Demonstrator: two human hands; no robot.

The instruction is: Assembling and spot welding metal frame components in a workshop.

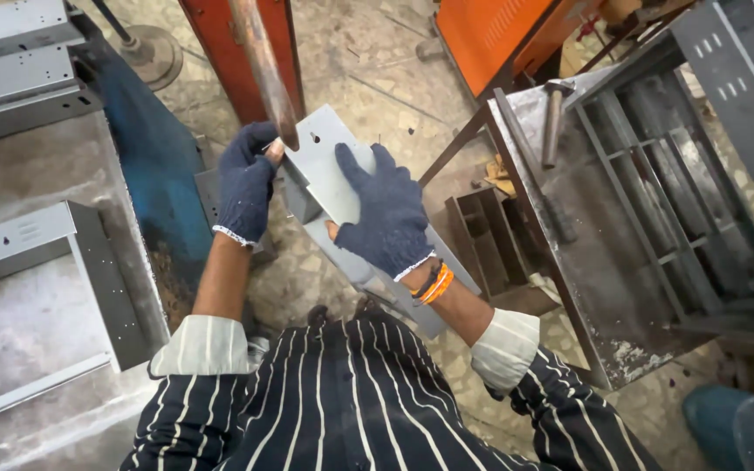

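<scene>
Sheet-metal part (333, 187): lying flat and grey between both hands, above the tiled floor, one end running down toward the striped shirt (368, 392), the other end with its small holes pointing away.
Right hand (387, 216): gloved, pressing palm-down on the top face, fingers spread and curling over the far edge; holding the part, not pinching it.
Left hand (246, 181): gloved, wrapping closed around the near-left edge, thumb up by the rusty bar.
Rusty bar (265, 74): slanting down from above, ending just beyond the left-hand grip, seemingly touching the part's corner; real contact hard telling.
Doing it well: probably keeping the right palm flat for steadying, keeping the left fingertips clear of the bar's end, holding the part level against twisting.
Left of the grip: blue machine body (154, 166) and grey metal trays (28, 253).
Right of the grip: worn steel table (604, 262), a hammer (553, 118) lying on it, grey frames (656, 174) beyond.
</scene>
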